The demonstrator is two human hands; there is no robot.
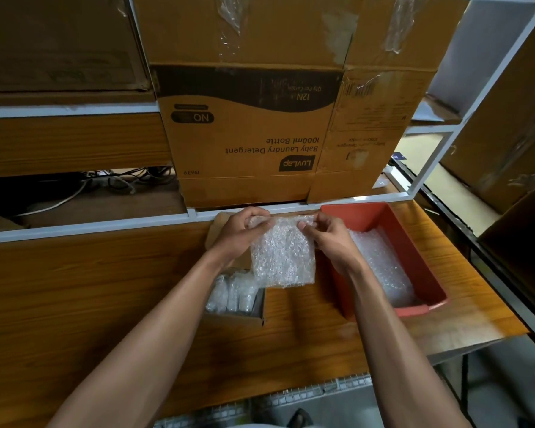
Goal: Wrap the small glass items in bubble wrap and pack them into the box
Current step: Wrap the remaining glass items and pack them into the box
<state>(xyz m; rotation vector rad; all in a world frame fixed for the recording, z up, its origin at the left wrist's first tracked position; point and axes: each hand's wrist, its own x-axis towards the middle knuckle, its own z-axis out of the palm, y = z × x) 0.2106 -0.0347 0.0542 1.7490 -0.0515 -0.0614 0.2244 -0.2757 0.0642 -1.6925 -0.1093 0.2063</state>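
A sheet of bubble wrap (283,257) hangs in the air above the wooden table, held at its top edge by both hands. My left hand (240,234) grips the upper left part, fingers curled round a bundled bit of wrap; whether a glass item is inside cannot be seen. My right hand (328,239) pinches the upper right corner. Below the left hand stands a small open cardboard box (254,313) holding several bubble-wrapped items (232,291). A red plastic tray (414,251) to the right holds more bubble wrap (383,267).
A large "LuvLap" carton (247,134) and other cartons stand on the white-framed shelf right behind the work area. Cables (118,180) lie in the shelf gap at left. The wooden table (90,288) ends at right near a metal rack (464,217).
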